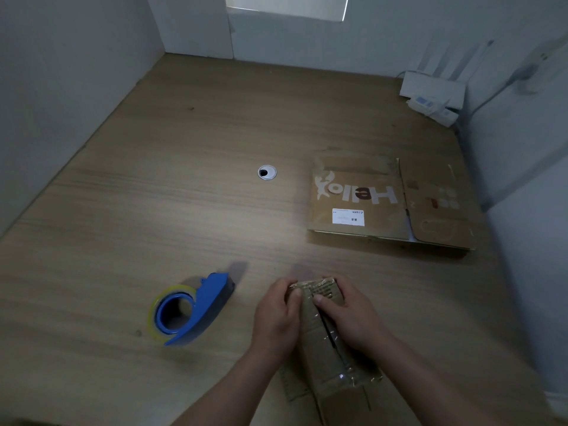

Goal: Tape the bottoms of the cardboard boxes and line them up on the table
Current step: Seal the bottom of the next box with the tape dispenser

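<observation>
A small cardboard box (319, 342) lies near the table's front edge with its flaps closed along a dark middle seam, old clear tape shining on it. My left hand (275, 318) grips its left side, thumb on top. My right hand (349, 318) grips its right side, thumb pressing beside the seam. A blue tape dispenser (193, 309) with a clear roll lies on the table to the left of my hands. A flattened cardboard box (362, 201) printed "Hello" lies further back on the right.
The wooden table (184, 195) has a round cable grommet (267, 172) in its middle. A white router with cables (433, 90) stands in the far right corner. White walls close in on the left, back and right.
</observation>
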Motion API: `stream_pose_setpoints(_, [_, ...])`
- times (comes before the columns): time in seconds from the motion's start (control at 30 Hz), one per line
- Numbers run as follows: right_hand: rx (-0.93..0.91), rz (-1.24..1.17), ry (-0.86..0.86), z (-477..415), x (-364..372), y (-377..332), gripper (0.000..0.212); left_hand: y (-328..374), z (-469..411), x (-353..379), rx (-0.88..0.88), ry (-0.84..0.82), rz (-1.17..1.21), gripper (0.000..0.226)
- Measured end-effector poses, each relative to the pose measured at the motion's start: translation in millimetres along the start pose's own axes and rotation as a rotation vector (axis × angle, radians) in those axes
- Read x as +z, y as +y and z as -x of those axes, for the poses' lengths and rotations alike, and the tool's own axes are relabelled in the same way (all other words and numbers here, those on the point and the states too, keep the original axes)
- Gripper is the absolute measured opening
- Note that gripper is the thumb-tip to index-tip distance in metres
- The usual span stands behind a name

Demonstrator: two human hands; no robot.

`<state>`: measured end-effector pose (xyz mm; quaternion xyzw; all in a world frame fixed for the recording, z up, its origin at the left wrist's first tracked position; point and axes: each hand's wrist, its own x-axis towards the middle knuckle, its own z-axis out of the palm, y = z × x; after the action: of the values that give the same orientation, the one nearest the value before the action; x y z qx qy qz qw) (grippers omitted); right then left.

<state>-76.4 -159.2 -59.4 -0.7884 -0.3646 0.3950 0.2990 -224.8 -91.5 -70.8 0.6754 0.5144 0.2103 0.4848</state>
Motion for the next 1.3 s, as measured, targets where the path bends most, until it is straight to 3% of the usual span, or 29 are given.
stream_pose_setpoints(0.1, [0.002, 0.012, 0.008, 0.2, 2.3, 0.6, 0.027, 3.1, -5.2, 7.3, -0.129, 0.054, 0.108, 0.010])
stream_pose_setpoints(0.3, [0.008, -0.029, 0.047, -4.8, 9.3, 2.4, 0.021, 13.7, -7.1, 12.0, -0.305, 0.044, 0.324, 0.031])
stream_pose_setpoints(0.37, [0.005, -0.044, 0.074, -2.3, 11.8, -2.0, 0.021, 14.3, -12.7, 8.8, -0.352, 0.006, 0.318, 0.035])
stream_pose_setpoints(0.43, [0.017, -0.054, 0.127, 0.6, 15.0, -3.6, 0.020, 13.5, -14.1, 6.2, -0.373, -0.049, 0.257, 0.053])
stream_pose_setpoints(0.5, [0.042, -0.095, 0.185, 2.6, 19.6, -3.8, 0.019, 12.0, 0.7, 6.7, -0.314, -0.088, 0.180, 0.062])
stream_pose_setpoints(0.63, [0.090, -0.155, 0.248, 2.3, 28.4, -4.0, 0.023, 4.2, 40.6, 11.8, -0.077, -0.034, 0.067, 0.034])
stream_pose_setpoints(0.8, [0.041, -0.232, 0.142, 23.1, 19.7, 1.9, 0.043, 2.5, 36.4, 12.2, -0.100, -0.037, 0.001, 0.045])
stream_pose_setpoints(0.87, [-0.014, -0.173, 0.090, 49.1, 20.1, 6.4, 0.041, 1.9, 40.4, 6.7, -0.121, -0.067, 0.072, 0.055])
stream_pose_setpoints(0.93, [-0.023, -0.076, 0.089, 71.7, 26.9, 15.9, 0.058, -2.5, 49.0, 3.3, -0.130, -0.108, 0.098, 0.055])
stream_pose_setpoints(1.07, [-0.004, -0.158, 0.250, 74.9, 45.8, 23.7, 0.032, -10.1, 61.5, 1.0, -0.133, -0.098, 0.027, 0.078])
stream_pose_setpoints(1.13, [0.051, -0.207, 0.318, 68.3, 50.7, 22.1, 0.025, -7.2, 55.8, 0.6, -0.113, -0.081, 0.008, 0.060])
stream_pose_setpoints(1.2, [0.119, -0.184, 0.330, 66.1, 51.8, 22.5, 0.043, -0.6, 52.0, 0.5, -0.090, -0.088, 0.006, 0.047])
stream_pose_setpoints(1.3, [0.265, -0.190, 0.337, 65.7, 53.1, 20.7, 0.074, 3.0, 52.0, -2.6, -0.110, -0.102, -0.063, 0.054])
